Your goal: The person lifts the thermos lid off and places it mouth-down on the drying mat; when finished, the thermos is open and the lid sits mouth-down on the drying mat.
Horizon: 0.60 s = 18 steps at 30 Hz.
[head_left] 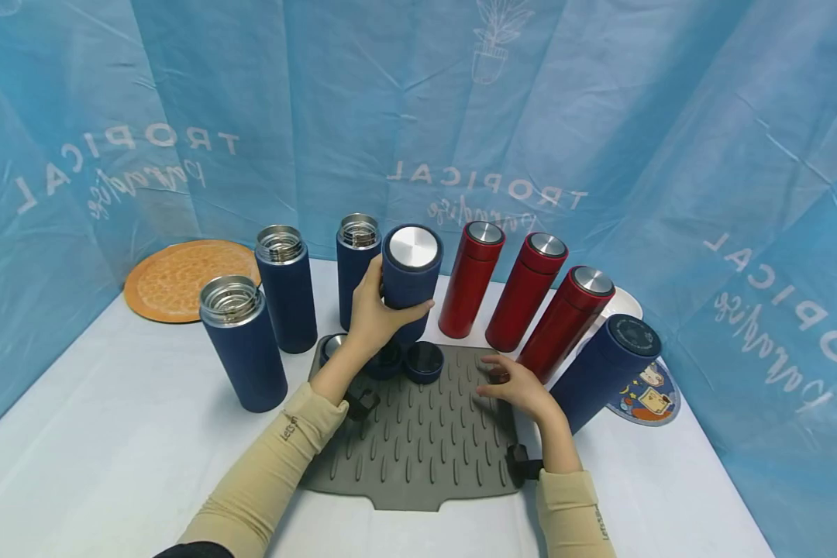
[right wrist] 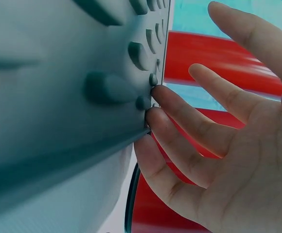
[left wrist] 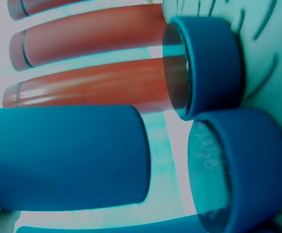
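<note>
Holding flask (head_left: pixel 413 285) near mat (head_left: pixel 425 434) edge

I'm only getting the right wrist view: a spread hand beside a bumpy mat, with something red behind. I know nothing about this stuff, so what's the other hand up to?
Observer: The left hand is gripping a navy bottle around its side.
Visitor: Neat! And what's all that red?
Observer: Three red bottles, each topped with a silver disc.
Visitor: Does anything stand on the bumpy mat?
Observer: Yes, at least two short, round navy pieces that look like lids, toward its far edge.
</note>
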Each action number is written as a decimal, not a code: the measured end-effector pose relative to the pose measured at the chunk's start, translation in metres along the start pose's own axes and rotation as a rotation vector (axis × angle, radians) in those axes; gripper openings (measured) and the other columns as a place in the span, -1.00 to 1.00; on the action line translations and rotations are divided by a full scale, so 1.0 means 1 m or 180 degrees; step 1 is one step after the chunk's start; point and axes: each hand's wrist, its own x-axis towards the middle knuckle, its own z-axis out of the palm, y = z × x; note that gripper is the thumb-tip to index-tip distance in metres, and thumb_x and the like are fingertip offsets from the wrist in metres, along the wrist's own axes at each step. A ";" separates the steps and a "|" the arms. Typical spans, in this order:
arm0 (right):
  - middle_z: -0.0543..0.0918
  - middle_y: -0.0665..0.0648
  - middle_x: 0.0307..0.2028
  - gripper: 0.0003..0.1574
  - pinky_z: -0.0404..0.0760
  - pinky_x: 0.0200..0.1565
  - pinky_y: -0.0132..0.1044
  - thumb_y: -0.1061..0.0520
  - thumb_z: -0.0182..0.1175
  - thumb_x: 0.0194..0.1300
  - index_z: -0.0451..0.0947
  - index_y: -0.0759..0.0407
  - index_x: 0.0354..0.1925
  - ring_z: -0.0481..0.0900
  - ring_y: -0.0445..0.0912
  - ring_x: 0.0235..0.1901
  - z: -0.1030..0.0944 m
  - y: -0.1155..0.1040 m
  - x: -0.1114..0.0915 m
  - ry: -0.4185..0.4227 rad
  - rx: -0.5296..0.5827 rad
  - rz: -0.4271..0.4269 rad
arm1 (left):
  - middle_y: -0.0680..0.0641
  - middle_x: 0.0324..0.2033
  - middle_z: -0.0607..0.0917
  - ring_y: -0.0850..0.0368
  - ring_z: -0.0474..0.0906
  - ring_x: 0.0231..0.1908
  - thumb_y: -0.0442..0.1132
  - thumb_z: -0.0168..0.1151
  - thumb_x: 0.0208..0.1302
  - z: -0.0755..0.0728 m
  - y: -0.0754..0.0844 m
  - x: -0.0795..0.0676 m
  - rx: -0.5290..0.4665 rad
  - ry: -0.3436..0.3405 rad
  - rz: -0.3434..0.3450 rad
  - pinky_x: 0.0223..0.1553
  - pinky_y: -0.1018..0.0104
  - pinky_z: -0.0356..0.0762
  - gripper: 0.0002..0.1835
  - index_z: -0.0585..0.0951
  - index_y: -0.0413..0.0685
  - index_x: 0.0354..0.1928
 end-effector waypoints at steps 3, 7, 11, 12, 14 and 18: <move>0.49 0.35 0.07 -0.27 0.46 0.02 0.07 0.10 0.33 0.07 0.36 0.22 0.20 0.45 0.20 0.06 -0.001 0.000 -0.001 -0.0004 -0.0030 -0.0011 | -0.23 0.09 0.44 -0.11 0.40 0.10 -0.30 0.52 -0.21 -0.006 0.007 -0.012 0.0128 -0.0069 0.0020 0.07 -0.08 0.37 -0.12 0.25 -0.08 0.22; 0.49 0.37 0.07 -0.27 0.46 0.02 0.08 0.11 0.33 0.08 0.36 0.24 0.20 0.45 0.21 0.06 -0.003 0.001 -0.002 -0.0013 -0.0035 -0.0042 | -0.21 0.08 0.43 -0.13 0.37 0.09 -0.27 0.54 -0.24 -0.011 0.013 -0.023 0.0324 -0.0109 0.0026 0.05 -0.14 0.34 -0.12 0.27 0.01 0.19; 0.49 0.37 0.07 -0.28 0.47 0.01 0.07 0.10 0.33 0.08 0.36 0.25 0.19 0.45 0.21 0.05 -0.003 0.001 -0.002 0.0006 -0.0043 -0.0060 | -0.17 0.06 0.46 -0.14 0.41 0.04 -0.26 0.55 -0.28 -0.016 0.015 -0.031 0.0492 -0.0126 0.0025 0.00 -0.16 0.38 -0.11 0.30 0.15 0.18; 0.50 0.37 0.06 -0.30 0.48 0.00 0.06 0.10 0.32 0.09 0.37 0.24 0.19 0.46 0.20 0.05 -0.003 0.000 -0.002 0.0043 -0.0048 -0.0068 | -0.17 0.05 0.47 -0.15 0.42 0.03 -0.25 0.56 -0.29 -0.017 0.016 -0.033 0.0531 -0.0141 0.0033 -0.02 -0.16 0.39 -0.11 0.31 0.17 0.18; 0.51 0.35 0.04 -0.35 0.51 -0.02 0.03 0.10 0.30 0.11 0.40 0.23 0.16 0.48 0.18 0.03 -0.003 -0.004 -0.003 0.0192 -0.0039 -0.0101 | -0.16 0.05 0.49 -0.14 0.42 0.03 -0.25 0.57 -0.31 -0.018 0.017 -0.037 0.0640 -0.0192 0.0091 -0.02 -0.17 0.39 -0.11 0.32 0.19 0.17; 0.55 0.27 -0.02 -0.50 0.53 -0.06 -0.06 0.08 0.23 0.20 0.45 0.18 0.09 0.50 0.07 -0.02 -0.005 -0.022 -0.009 0.0614 0.0060 -0.0307 | -0.14 0.04 0.50 -0.13 0.39 0.06 -0.25 0.58 -0.37 -0.021 0.017 -0.041 0.0881 -0.0313 0.0351 0.04 -0.16 0.33 -0.10 0.38 0.11 0.17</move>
